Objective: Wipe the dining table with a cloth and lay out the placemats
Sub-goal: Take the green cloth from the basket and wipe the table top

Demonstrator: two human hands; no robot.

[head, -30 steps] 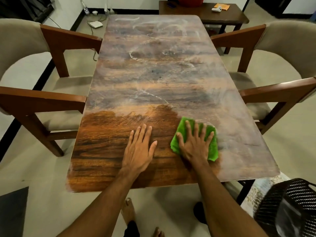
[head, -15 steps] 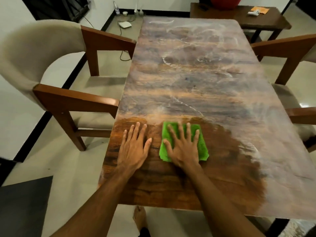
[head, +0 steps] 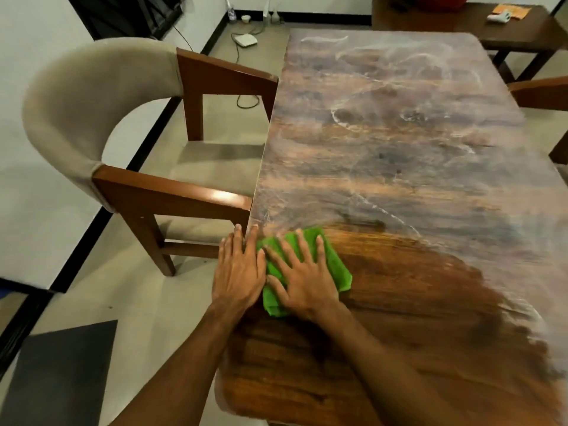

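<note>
Long rectangular dark wood-grain dining table (head: 399, 167) is maybe a third done imo. The near end is dark and glossy, the rest is covered w/ a pale dusty film and white swirl marks. Vs a sec ago the wiped band now reaches the left edge, so this pass across the near end looks finished and the next strip is further up.

Beige curved-back armchair w/ brown wood arms (head: 76, 103) sits tucked at that edge, its arm end just beside the fingertips.

Left hand (head: 239, 272) is flat w/ straight fingers, holding nothing. It's slid over to the table's left edge and a couple of fingertips hang past it. Right hand (head: 304, 287) is spread wide, palm pressing the bright green folded cloth (head: 338, 269). The cloth has travelled from right of centre to just beside the left edge and touches the left hand.

No placemats in view anywhere. The table's near-right corner is cut off, the cloth is mostly hidden under the hand, and the hands are a bit motion-blurred.
</note>
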